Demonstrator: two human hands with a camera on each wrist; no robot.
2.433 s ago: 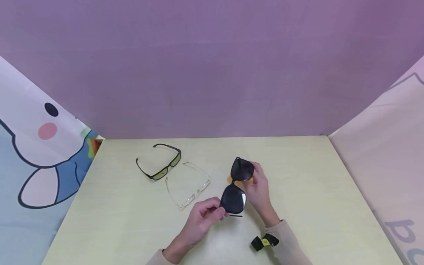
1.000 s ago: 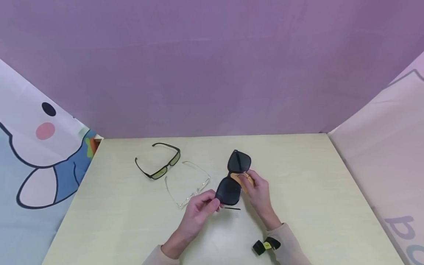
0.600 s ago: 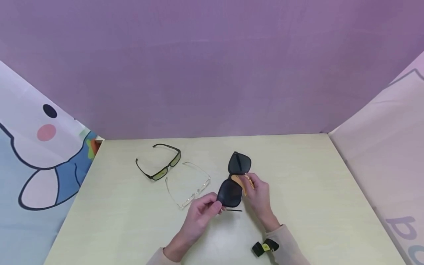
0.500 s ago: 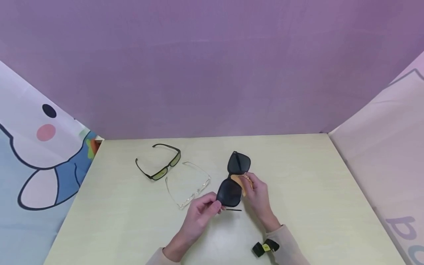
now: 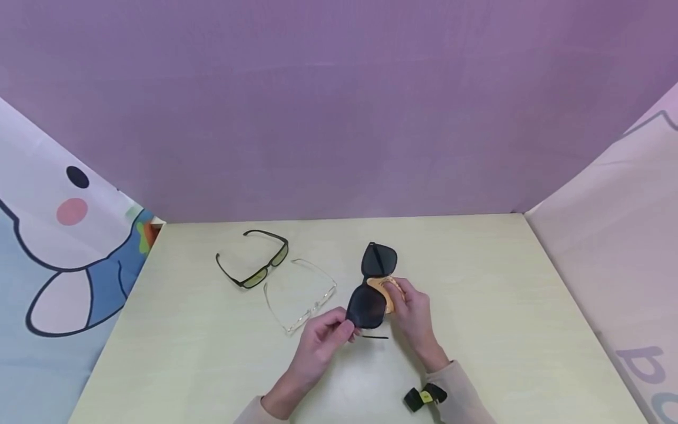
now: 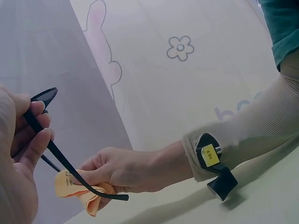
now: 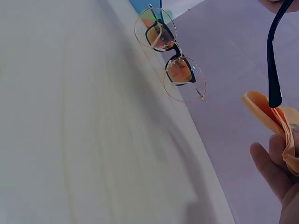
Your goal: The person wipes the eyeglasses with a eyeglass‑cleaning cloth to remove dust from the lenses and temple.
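Note:
Dark sunglasses (image 5: 366, 306) are held up above the table, pinched near one end of the frame by my left hand (image 5: 323, 341). One black temple arm (image 6: 63, 161) reaches down past the fingers in the left wrist view. My right hand (image 5: 414, 309) grips a folded orange cloth (image 5: 380, 287) between thumb and fingers. In the head view the cloth lies against the sunglasses near the bridge, partly behind the lower lens. The right wrist view shows the cloth (image 7: 261, 109) bunched, close to the tip of a temple arm (image 7: 274, 70).
Black-framed glasses with greenish lenses (image 5: 256, 278) lie unfolded at the table's left. Thin wire-rimmed glasses (image 5: 316, 306) lie between them and my left hand. A black wrist device (image 5: 424, 396) with a yellow label sits at the right cuff. A purple backdrop (image 5: 339, 118) rises behind the table.
Since the earliest frame the sunglasses have shifted slightly up and left, and the orange cloth has come into view from behind them. Over the last half second, more of the cloth shows beside the bridge.

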